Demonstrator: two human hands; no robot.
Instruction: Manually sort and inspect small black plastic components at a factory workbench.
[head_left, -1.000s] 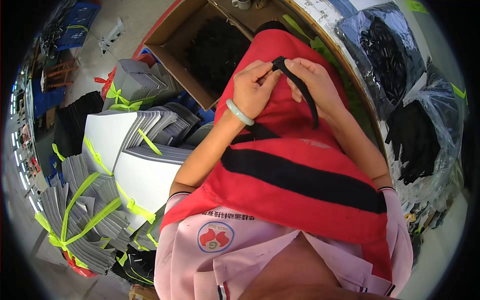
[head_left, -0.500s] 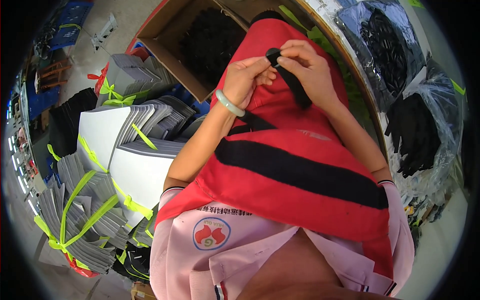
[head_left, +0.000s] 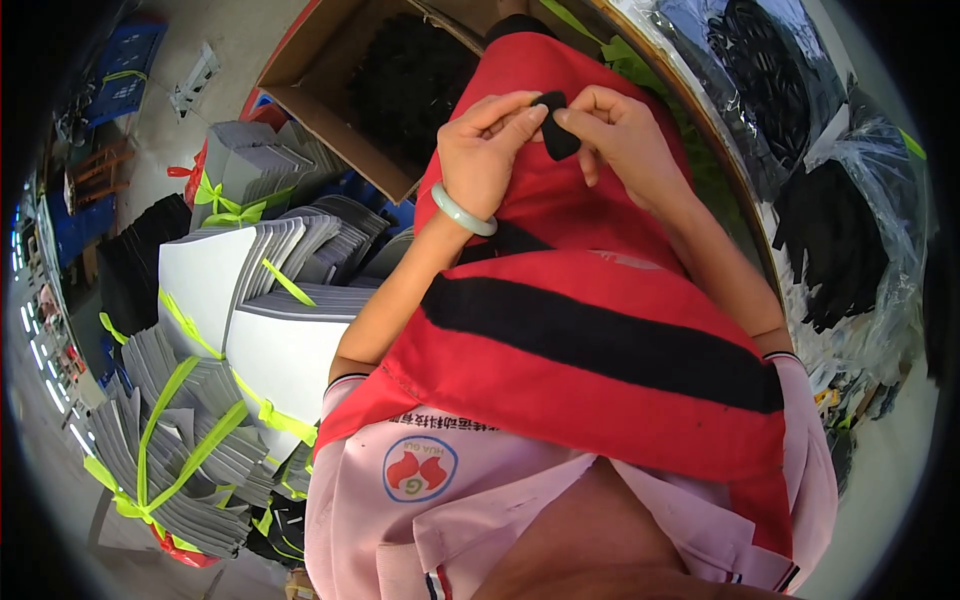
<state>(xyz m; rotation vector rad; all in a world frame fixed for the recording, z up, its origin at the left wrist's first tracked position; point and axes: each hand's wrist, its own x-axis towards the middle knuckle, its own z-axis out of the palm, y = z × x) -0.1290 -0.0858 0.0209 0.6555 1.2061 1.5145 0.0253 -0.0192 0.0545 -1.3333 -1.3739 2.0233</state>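
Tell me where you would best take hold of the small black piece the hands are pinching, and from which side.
Judging by its pose, grip the black piece by its lower rounded end, coming from below. That end hangs free over the red cloth, while the left hand and right hand pinch its top from either side.

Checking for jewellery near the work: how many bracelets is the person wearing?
1. A pale green bracelet sits on the left wrist, just below the left hand. The right wrist shows none, though its underside is hidden.
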